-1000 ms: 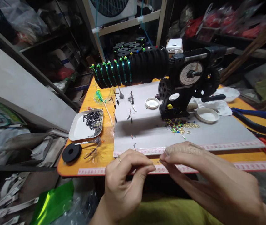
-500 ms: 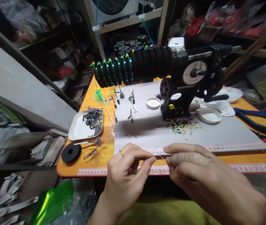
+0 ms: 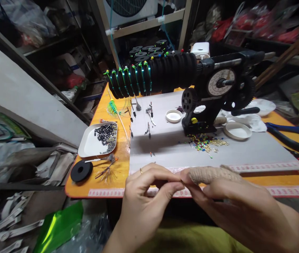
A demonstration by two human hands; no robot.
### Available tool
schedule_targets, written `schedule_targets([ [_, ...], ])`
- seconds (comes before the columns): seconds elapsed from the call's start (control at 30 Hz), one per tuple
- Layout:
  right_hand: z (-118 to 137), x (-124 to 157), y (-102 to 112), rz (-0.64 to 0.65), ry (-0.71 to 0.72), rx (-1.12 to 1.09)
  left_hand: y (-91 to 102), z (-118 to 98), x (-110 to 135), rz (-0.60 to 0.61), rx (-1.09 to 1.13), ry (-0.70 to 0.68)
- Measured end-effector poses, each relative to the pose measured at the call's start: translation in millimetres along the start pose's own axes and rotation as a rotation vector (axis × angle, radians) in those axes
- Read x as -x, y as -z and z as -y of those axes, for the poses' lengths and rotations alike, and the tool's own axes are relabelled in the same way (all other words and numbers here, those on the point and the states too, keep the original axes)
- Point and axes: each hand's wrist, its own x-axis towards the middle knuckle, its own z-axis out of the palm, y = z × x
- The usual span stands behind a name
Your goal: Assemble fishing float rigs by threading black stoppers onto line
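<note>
My left hand point(image 3: 149, 196) is closed in a pinch, thumb against forefinger, above the table's near edge. Its fingertips meet those of my right hand point(image 3: 233, 196), which is also pinched. Whatever lies between the fingertips is hidden or too small to name. A beige wrap point(image 3: 212, 174) covers a finger of my right hand, and my left hand wears a ring. Beyond the hands lies a grey-white board point(image 3: 165, 154) with a pink-and-white measuring strip point(image 3: 260, 167) along its near edge. A heap of small coloured beads and gold pieces point(image 3: 207, 142) rests on it.
A black winding machine point(image 3: 199, 109) carries a row of black spools point(image 3: 167, 72), some wound with green line. On the left are a white tray point(image 3: 86, 140) of black pieces and a black spool point(image 3: 81, 171). Pliers point(image 3: 291, 138) and two shallow white dishes point(image 3: 173, 116) lie further off.
My hands have come together, closing the gap between their fingertips. The thin thing glimpsed between them is now covered. The view has shifted slightly.
</note>
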Motion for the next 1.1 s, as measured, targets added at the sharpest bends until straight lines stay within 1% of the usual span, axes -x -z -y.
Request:
schedule_targets([
  [0.07,1.4,-2.1,-0.9,-0.013,0.023,-0.016,0.2,-1.0,0.2,0.026,0.032,0.045],
  [0.1,1.4,-2.6,-1.6,-0.045,0.027,-0.036,0.3,-1.6,0.3,0.034,0.057,0.077],
  [0.2,1.7,-4.5,-4.4,-0.138,-0.025,-0.081,0.2,-2.3,-0.3,0.020,0.186,0.166],
  [0.27,3.6,-8.4,-6.1,-0.138,-0.074,-0.056,-0.3,-1.6,-1.3,-0.005,0.283,0.194],
  [0.33,6.9,-13.9,-8.1,-0.106,-0.090,-0.030,-1.0,-0.4,-2.1,-0.019,0.342,0.204],
  [0.47,12.3,-21.4,-13.3,-0.101,-0.097,-0.039,-2.2,0.3,-2.1,-0.037,0.335,0.200],
  [0.53,11.4,-21.0,-15.2,-0.131,-0.048,0.029,-1.3,-0.7,-1.8,-0.026,0.301,0.193],
  [0.63,4.6,-16.7,-14.0,-0.164,0.134,0.188,3.0,-3.8,-2.3,0.038,0.251,0.225],
  [0.73,-5.0,-13.2,-9.5,-0.101,0.331,0.256,8.4,-7.7,-4.5,0.122,0.224,0.307],
  [0.77,-7.4,-13.1,-8.3,-0.075,0.372,0.257,9.8,-8.8,-5.1,0.141,0.211,0.328],
  [0.83,-9.8,-14.8,-7.5,-0.040,0.391,0.241,10.9,-9.7,-5.8,0.157,0.161,0.337],
  [0.87,-9.5,-16.3,-7.9,-0.030,0.372,0.231,10.7,-9.3,-5.8,0.145,0.121,0.308],
  [0.9,-8.4,-18.1,-8.5,-0.031,0.334,0.218,10.2,-8.3,-5.6,0.119,0.069,0.245],
  [0.93,-6.7,-20.0,-9.2,-0.035,0.283,0.196,9.5,-6.7,-5.4,0.087,0.007,0.145],
  [1.03,-0.6,-24.2,-9.8,-0.049,0.104,0.088,8.7,-0.1,-4.8,0.000,-0.209,-0.270],
  [1.07,0.9,-24.7,-9.2,-0.047,0.052,0.040,9.6,2.0,-4.8,-0.004,-0.276,-0.386],
  [1.1,1.8,-24.8,-8.3,-0.031,0.010,-0.004,11.2,3.9,-4.7,0.003,-0.338,-0.475],
])
